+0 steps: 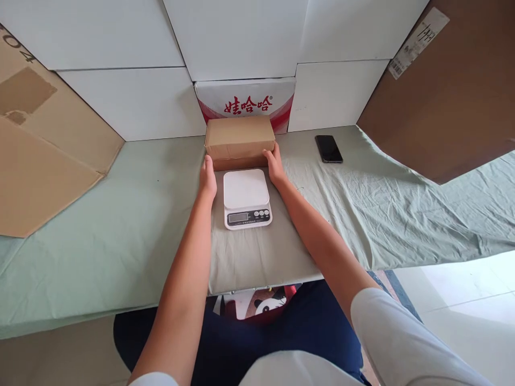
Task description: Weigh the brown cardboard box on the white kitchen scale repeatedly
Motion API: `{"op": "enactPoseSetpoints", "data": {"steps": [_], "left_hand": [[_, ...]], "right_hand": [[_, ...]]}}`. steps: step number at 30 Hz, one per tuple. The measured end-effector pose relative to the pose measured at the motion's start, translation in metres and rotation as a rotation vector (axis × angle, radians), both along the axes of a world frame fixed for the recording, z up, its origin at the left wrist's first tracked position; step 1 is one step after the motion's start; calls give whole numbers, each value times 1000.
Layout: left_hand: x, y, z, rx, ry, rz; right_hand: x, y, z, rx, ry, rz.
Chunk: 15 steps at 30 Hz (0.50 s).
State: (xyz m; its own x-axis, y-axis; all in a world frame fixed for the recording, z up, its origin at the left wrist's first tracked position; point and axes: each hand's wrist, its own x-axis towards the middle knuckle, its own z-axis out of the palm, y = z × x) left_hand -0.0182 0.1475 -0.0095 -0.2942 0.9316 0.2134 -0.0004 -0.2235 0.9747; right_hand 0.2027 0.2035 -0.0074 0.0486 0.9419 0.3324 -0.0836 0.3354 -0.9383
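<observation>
Squarely between the two hands, a small brown cardboard box [240,140] is held at its short ends: the left hand [208,178] is pressed flat against the box's left end and the right hand [275,163] against its right end, so that the grip is spread to the full length of the box and closed on it from both sides. The long axis of the box is laid across the view, left to right, parallel to the far edge of the worktop [120,214]. Whether the box is lifted clear of the green cloth or is resting on it cannot be told. A white kitchen scale [246,198] is set just on the near side of the box, between the two forearms, with its display turned toward the person; the box lies directly beyond the platform, close to its far edge. Both hands are placed about equally near to the scale. A dark phone [329,148] is seen lying to the right, well apart, and a red-lettered carton [245,102] is stood right behind the box.
</observation>
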Motion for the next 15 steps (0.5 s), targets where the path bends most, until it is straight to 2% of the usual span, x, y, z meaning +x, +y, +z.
{"op": "enactPoseSetpoints", "data": {"steps": [5,7,11,13,15], "left_hand": [[-7,4,-2,-9,10,11],[-23,2,4,-35,-20,55],[-71,-10,19,-36,-142,219],[-86,-13,21,-49,-156,230],[-86,-11,19,-70,-138,197]], "right_hand": [[2,9,-4,-48,-18,11],[13,19,-4,-68,26,-8],[51,40,-4,-50,110,-125],[66,45,-3,-5,77,-161],[69,44,-3,7,8,-152]]}}
